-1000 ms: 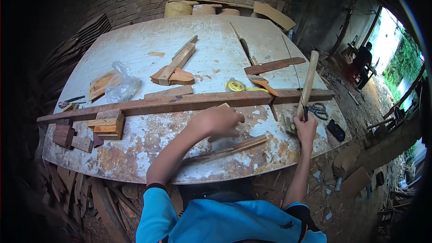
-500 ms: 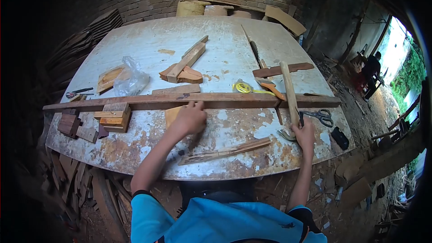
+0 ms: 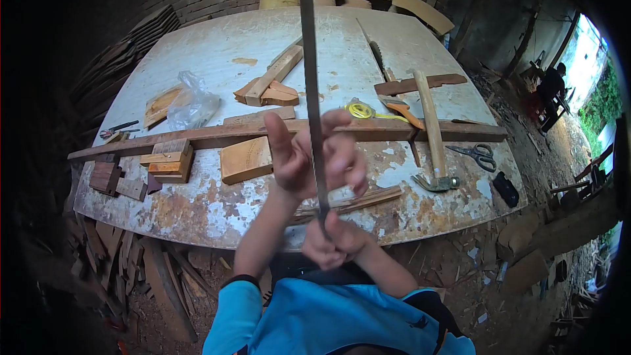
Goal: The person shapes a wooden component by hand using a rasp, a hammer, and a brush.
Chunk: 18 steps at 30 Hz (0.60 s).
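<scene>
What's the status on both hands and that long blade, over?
Right hand grips long blade by lower end, raised. Left hand open behind it, contact unclear. Hammer and scissors lie off to the right.

Blade (image 3: 311,79): stands upright from the right hand (image 3: 334,244), crossing in front of the left hand (image 3: 319,158); together they obstruct the middle.
Beam (image 3: 243,135): bars the table (image 3: 217,46) from side to side, the hammer (image 3: 430,125) across its right part.
Far side: open surface between joint (image 3: 273,82) and saw (image 3: 376,52), and beyond both.
Near left: open strip between blocks (image 3: 171,163) and front edge.
Near right: scissors (image 3: 483,156) and case (image 3: 505,189) narrow the room beside the hammer.
</scene>
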Motion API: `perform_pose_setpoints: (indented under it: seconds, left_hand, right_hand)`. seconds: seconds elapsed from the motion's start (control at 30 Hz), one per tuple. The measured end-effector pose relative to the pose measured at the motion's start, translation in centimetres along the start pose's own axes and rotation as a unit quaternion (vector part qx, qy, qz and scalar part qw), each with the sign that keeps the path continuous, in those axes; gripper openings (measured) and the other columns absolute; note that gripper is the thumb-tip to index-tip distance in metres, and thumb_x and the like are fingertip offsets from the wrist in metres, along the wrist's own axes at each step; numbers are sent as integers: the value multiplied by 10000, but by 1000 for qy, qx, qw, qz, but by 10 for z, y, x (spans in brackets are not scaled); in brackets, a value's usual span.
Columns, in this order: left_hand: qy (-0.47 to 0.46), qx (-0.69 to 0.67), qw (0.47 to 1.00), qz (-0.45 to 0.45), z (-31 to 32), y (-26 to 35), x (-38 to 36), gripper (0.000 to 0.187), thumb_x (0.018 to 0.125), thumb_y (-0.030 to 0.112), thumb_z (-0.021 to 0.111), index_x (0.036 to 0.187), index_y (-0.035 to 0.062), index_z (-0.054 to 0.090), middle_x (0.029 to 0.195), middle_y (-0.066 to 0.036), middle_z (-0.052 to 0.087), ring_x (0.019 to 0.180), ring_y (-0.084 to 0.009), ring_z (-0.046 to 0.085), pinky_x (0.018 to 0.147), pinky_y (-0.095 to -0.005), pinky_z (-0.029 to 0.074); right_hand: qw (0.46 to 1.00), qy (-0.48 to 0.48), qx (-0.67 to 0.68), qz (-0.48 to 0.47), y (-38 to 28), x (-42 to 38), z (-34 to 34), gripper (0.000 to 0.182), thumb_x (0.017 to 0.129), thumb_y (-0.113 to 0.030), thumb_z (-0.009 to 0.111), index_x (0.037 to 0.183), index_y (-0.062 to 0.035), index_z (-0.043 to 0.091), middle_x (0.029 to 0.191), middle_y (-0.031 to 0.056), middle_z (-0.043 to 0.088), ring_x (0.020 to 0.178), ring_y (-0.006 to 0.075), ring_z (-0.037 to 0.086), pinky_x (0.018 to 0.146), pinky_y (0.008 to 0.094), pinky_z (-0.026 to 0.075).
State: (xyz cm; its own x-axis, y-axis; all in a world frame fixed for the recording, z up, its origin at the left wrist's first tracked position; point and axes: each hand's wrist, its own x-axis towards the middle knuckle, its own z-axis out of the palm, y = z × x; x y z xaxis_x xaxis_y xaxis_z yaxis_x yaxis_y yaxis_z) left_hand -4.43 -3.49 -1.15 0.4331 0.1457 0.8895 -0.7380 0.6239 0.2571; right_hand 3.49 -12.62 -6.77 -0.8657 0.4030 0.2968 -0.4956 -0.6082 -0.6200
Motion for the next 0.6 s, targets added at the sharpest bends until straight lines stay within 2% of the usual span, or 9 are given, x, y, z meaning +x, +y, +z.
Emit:
perform_pose_setpoints:
  seconds: [0.03,0.1,0.17,0.27,0.37,0.4,0.5,0.53,0.6]
  left_hand:
    - [7,-84,996,36,12,-8,3,648,924,557,274,1315,42,320,790,-92,589,752,-224,587,651,-376,483]
    - [-85,-217,972,20,25,-9,2,372,972,360,357,1165,47,412,557,-29,506,450,-141,497,394,-269,410]
    - [-150,-107,983,-25,40,-2,7,186,977,226,386,1043,61,439,464,12,430,325,-80,380,277,-216,286]
    - [-3,25,999,19,56,-3,-3,214,979,249,374,1019,50,441,462,49,357,336,-55,323,300,-210,268]
    - [134,120,982,57,58,1,-12,223,976,267,375,1025,56,425,465,66,286,338,-39,252,304,-210,217]
    - [176,144,972,62,57,1,-15,223,976,272,377,1024,61,430,475,61,286,347,-38,249,311,-210,217]
    - [297,345,889,44,56,-1,-15,231,985,297,341,1017,92,441,484,60,272,347,-36,247,309,-201,236]
    - [331,428,840,32,55,-3,-14,238,990,308,322,1014,105,445,483,62,264,342,-36,247,304,-196,245]
    - [389,419,819,54,53,-7,-14,223,979,288,372,1015,82,447,512,48,282,373,-35,257,343,-198,234]
  right_hand:
    - [995,-95,42,8,8,5,0,565,865,-601,341,658,-76,371,501,5,335,342,27,217,284,178,182]
    - [986,-143,86,28,19,7,0,548,873,-577,381,653,-76,378,486,4,333,334,32,212,277,177,174]
    - [992,-115,34,47,12,6,4,494,874,-513,476,667,-74,384,485,-9,330,341,42,266,284,185,195]
    - [997,-32,-63,34,2,-5,10,440,858,-466,548,741,-63,415,507,-24,338,369,48,320,298,194,223]
    - [985,90,-147,-12,-9,-11,14,451,857,-464,546,932,-28,456,542,-25,369,380,39,312,314,182,237]
    - [985,73,-147,-45,-7,-10,8,428,897,-397,532,1054,-9,441,560,-28,389,419,55,354,371,216,309]
    - [844,271,-448,-117,-10,-5,15,362,921,-294,514,1088,22,458,579,52,481,478,142,474,474,299,402]
    - [737,303,-593,-112,-11,-7,7,284,915,-197,490,1070,42,488,656,165,560,573,279,566,574,373,436]
    - [712,329,-610,-111,-14,-7,6,243,909,-166,493,1043,37,510,701,209,566,621,333,581,581,386,439]
